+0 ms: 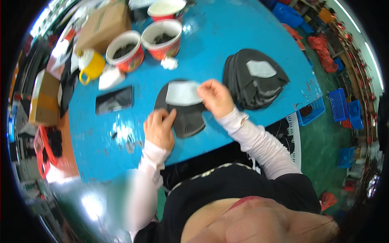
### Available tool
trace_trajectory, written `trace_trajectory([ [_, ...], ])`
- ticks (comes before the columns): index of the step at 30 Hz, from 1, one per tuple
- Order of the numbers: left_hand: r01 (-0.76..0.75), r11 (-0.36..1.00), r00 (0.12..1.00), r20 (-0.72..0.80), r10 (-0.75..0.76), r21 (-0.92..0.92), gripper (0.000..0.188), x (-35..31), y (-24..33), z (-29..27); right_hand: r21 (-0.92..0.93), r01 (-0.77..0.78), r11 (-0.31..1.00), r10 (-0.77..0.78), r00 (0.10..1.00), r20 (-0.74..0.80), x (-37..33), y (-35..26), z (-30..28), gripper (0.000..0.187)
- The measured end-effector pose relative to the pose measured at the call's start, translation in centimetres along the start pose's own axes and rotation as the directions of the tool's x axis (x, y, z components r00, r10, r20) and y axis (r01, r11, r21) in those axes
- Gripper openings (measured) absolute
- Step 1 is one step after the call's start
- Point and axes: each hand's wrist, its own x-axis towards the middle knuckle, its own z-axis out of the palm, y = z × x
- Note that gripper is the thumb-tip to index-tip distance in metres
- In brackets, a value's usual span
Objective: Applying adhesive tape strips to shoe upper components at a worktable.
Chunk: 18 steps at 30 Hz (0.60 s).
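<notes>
Mid-frame on the blue table point(251, 24), I see a dark piece point(187, 117) lying flat. My left hand point(159, 128) presses it steady, fingers curled; my right hand point(216, 97) pinches the grey patch point(182, 93) onto it.

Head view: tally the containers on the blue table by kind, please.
Red-and-white bowls: 3
Yellow mug: 1
Cardboard box: 1
Total: 5
</notes>
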Motion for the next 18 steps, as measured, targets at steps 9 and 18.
trace_trajectory([
  [9, -0.023, 0.999, 0.998, -0.057, 0.02, -0.05, 0.045, -0.1, -0.8, 0.9, 0.072, 0.01, 0.997, -0.013, 0.999, 0.043, 1.2, 0.6, -0.7, 0.023],
  [18, 0.129, 0.979, 0.916, -0.358, -0.178, -0.157, 0.034, -0.9, -2.2, 1.1, 0.022, -0.072, 0.997, 0.065, 0.969, 0.237, 0.5, -0.8, -0.9, 0.023],
])
